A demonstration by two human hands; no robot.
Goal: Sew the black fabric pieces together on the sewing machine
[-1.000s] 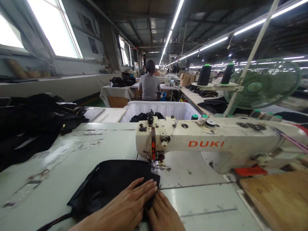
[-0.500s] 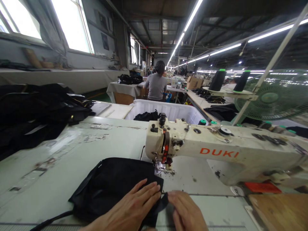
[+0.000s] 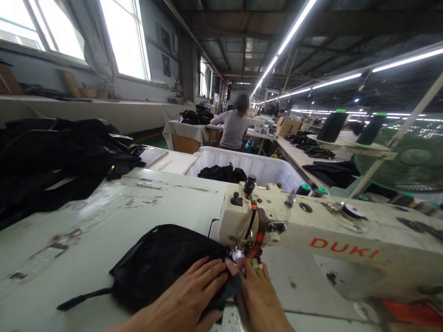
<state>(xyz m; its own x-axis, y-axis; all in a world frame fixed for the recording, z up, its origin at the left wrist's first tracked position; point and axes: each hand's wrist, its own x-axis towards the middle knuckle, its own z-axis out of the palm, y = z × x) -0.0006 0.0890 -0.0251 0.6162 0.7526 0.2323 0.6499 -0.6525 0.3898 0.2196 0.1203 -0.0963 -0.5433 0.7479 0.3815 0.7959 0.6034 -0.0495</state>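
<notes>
Black fabric (image 3: 166, 263) lies on the pale sewing table, its right edge reaching the needle area of the sewing machine (image 3: 311, 240). My left hand (image 3: 197, 290) rests on the fabric with its fingers spread out. Close to the presser foot (image 3: 237, 256), my right hand (image 3: 258, 290) is closed at the fabric's right corner. What its fingertips pinch is partly hidden. A narrow black strap (image 3: 83, 299) extends left from the fabric across the table.
A heap of black fabric pieces (image 3: 51, 161) covers the table's left side. Behind the machine stands a white bin (image 3: 277, 168) with black pieces inside. A person (image 3: 233, 127) sits further back. Thread cones and a green fan (image 3: 411, 157) are at right.
My right hand has moved forward to the presser foot, and the fabric's right corner has shifted toward the needle area. My left hand still lies on the fabric. The view has turned slightly left.
</notes>
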